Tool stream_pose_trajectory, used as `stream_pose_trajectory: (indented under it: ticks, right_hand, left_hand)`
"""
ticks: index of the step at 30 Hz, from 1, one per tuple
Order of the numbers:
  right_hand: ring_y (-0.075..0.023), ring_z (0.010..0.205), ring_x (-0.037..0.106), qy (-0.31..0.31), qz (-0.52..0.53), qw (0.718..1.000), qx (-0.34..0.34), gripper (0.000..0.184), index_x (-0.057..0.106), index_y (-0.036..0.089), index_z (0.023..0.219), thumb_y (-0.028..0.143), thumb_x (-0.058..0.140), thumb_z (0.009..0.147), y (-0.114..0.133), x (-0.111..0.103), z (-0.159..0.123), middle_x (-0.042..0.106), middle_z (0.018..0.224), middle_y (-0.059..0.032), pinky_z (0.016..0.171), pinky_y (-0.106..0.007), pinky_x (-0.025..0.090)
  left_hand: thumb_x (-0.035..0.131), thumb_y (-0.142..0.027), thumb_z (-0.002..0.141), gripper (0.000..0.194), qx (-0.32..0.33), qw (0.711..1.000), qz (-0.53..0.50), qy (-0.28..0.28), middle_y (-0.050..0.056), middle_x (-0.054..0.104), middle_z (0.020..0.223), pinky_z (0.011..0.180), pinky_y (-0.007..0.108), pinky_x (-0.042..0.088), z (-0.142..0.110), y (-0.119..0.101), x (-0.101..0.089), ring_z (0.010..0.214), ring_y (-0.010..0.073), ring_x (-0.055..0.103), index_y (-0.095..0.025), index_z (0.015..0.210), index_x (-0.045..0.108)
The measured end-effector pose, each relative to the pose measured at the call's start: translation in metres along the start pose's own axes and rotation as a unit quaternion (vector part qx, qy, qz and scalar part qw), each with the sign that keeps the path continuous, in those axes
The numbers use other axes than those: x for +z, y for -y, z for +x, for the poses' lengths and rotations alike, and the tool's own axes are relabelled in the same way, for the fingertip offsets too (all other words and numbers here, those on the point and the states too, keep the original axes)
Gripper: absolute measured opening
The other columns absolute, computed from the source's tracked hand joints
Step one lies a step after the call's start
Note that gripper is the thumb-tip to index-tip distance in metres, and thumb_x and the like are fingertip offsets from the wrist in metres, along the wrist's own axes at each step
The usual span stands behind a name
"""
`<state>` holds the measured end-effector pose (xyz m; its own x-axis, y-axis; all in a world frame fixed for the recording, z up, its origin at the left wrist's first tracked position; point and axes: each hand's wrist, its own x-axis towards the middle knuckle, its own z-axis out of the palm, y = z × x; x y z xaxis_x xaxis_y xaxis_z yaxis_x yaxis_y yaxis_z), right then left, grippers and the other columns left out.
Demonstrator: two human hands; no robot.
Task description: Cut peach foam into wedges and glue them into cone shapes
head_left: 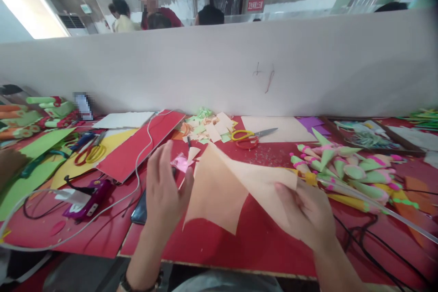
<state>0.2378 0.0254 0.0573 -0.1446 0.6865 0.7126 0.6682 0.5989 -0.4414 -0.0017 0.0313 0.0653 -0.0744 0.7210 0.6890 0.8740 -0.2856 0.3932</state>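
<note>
A thin peach-coloured sheet [216,187] stands curled and folded over the red tabletop, its right side lifted. My right hand [304,210] is closed on that lifted side, thumb on the near face and fingers behind it. My left hand [166,187] is beside the sheet's left edge, fingers raised and thumb apart, holding nothing; I cannot tell whether the thumb touches the sheet. Behind the sheet lie scissors [251,139] with yellow and red handles. A crumpled pink piece [181,162] is just past my left hand. Beyond my right hand shows a yellow piece [310,178].
Paper scraps [212,127] lie at the back. Pink-and-green cone-shaped pieces [342,164] are heaped on the right, near a translucent rod [410,226] and black cables. A purple power strip [89,203], white cord and red board [140,150] lie left. A white partition [205,68] stands behind.
</note>
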Motion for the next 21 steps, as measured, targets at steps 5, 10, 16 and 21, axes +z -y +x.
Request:
stream_pose_trajectory:
  ticks: [5, 10, 16, 21]
  right_hand:
    - [-0.0137, 0.051, 0.052, -0.006, 0.008, 1.000, 0.012, 0.024, 0.042, 0.022, 0.059, 0.017, 0.044, 0.082, 0.008, -0.001, 0.000, 0.051, 0.054, 0.0003, 0.047, -0.024, 0.039]
    - [-0.0129, 0.048, 0.049, 0.006, 0.025, 0.999, 0.033, 0.020, 0.046, 0.021, 0.062, 0.018, 0.043, 0.082, 0.009, -0.005, 0.002, 0.049, 0.054, 0.0012, 0.044, -0.023, 0.037]
    - [-0.0155, 0.057, 0.057, 0.038, 0.080, 0.994, 0.058, 0.018, 0.055, 0.022, 0.072, 0.022, 0.041, 0.084, 0.006, -0.005, -0.001, 0.058, 0.060, -0.0007, 0.049, -0.024, 0.042]
    - [-0.0145, 0.052, 0.055, 0.019, 0.107, 0.987, 0.120, 0.018, 0.061, 0.021, 0.077, 0.026, 0.044, 0.083, 0.000, 0.003, -0.010, 0.057, 0.054, 0.0016, 0.046, -0.022, 0.040]
  left_hand:
    - [0.030, -0.028, 0.088, 0.038, 0.063, 0.996, -0.026, 0.064, 0.007, 0.048, 0.120, 0.094, 0.035, 0.036, 0.016, -0.030, -0.038, 0.112, 0.0219, 0.044, -0.022, 0.124, 0.041]
    - [0.051, -0.035, 0.077, 0.063, 0.138, 0.953, 0.083, 0.256, 0.010, 0.045, 0.128, 0.088, 0.039, 0.040, 0.011, -0.020, -0.032, 0.113, 0.0290, 0.046, -0.021, 0.133, 0.026]
    - [0.041, -0.014, 0.079, 0.050, 0.157, 0.915, 0.112, 0.354, 0.007, 0.054, 0.119, 0.084, 0.035, 0.040, 0.040, 0.009, -0.004, 0.104, 0.0232, 0.052, -0.022, 0.128, 0.033]
    - [0.031, -0.026, 0.088, 0.024, 0.129, 0.936, -0.016, 0.327, 0.005, 0.059, 0.102, 0.091, 0.036, 0.032, 0.044, 0.001, 0.015, 0.098, 0.0189, 0.051, -0.020, 0.106, 0.046]
